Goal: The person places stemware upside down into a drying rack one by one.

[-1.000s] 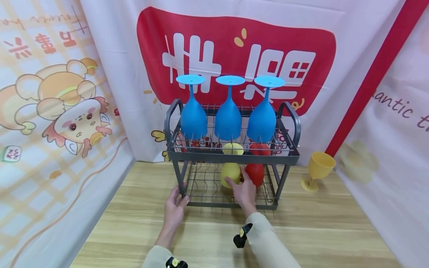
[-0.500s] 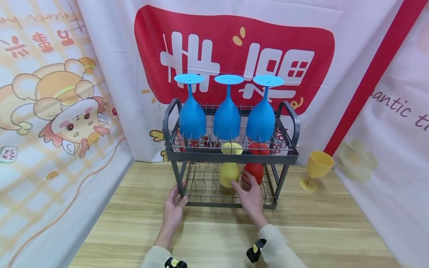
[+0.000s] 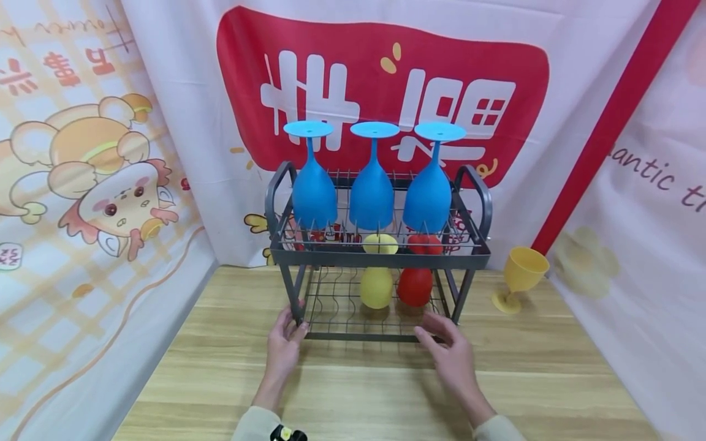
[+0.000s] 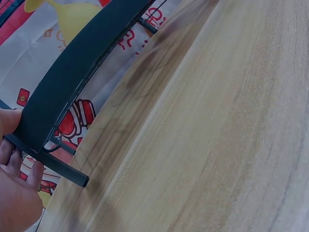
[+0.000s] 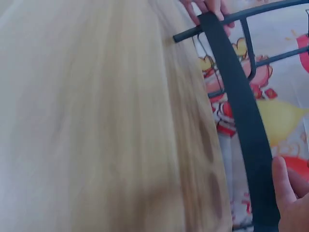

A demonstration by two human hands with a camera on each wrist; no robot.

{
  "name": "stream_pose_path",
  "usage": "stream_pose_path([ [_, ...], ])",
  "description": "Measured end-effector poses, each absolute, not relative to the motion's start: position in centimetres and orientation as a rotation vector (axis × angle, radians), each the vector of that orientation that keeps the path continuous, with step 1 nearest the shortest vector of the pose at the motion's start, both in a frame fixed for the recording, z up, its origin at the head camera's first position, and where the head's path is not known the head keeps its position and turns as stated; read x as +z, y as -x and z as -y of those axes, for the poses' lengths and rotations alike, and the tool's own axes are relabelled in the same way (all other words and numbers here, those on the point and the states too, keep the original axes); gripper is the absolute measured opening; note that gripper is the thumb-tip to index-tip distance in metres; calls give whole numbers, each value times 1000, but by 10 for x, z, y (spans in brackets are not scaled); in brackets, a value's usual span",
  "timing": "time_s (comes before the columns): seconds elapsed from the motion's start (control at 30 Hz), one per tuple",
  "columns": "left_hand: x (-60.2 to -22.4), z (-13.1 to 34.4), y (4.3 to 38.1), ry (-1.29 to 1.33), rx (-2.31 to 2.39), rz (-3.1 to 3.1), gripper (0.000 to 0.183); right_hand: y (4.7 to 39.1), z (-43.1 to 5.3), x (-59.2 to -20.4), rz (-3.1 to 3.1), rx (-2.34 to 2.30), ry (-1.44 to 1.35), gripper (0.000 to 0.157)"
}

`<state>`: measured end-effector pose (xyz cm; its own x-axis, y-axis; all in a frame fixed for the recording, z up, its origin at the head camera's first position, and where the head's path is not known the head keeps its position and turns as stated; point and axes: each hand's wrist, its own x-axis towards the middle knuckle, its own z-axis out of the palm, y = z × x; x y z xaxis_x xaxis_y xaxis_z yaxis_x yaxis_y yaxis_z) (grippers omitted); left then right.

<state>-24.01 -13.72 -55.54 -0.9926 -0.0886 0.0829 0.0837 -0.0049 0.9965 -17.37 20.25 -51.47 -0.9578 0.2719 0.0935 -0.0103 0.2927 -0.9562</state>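
Note:
A dark two-tier dish rack (image 3: 380, 260) stands on the wooden table. My left hand (image 3: 284, 349) grips its lower front left corner, thumb on the front bar and fingers around the leg, as the left wrist view shows. My right hand (image 3: 449, 352) is at the lower front bar's right end, fingers loosely bent, its thumb (image 5: 280, 174) right at the bar in the right wrist view. On the lower shelf a yellow goblet (image 3: 377, 288) and a red goblet (image 3: 415, 288) stand upside down side by side, partly hidden by the upper tier.
Three blue goblets, left (image 3: 314, 196), middle (image 3: 372, 196) and right (image 3: 427, 196), sit upside down on the upper tier. Another yellow goblet (image 3: 525, 269) stands upright on the table to the rack's right. Printed cloth (image 3: 187, 122) hangs behind and at both sides.
My right hand has come away from between the yellow and red goblets, moving right and toward me to the rack's front bar. My left hand has stayed at the corner.

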Motion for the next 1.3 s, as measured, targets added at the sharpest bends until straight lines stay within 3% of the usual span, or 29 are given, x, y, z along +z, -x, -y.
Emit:
stream_pose_path([
  [0.13,-557,138,239,2,-2154,2114,60,159,-232,-515,2259,1704,365,42],
  [0.43,-557,137,239,10,-2112,2116,59,176,-317,-521,2154,1611,660,52],
  [0.87,-556,137,238,-24,-2098,2140,57,227,-392,-518,2412,1460,825,109],
  [1.3,-557,138,240,-27,-2092,2136,57,259,-419,-506,2333,1608,873,122],
])
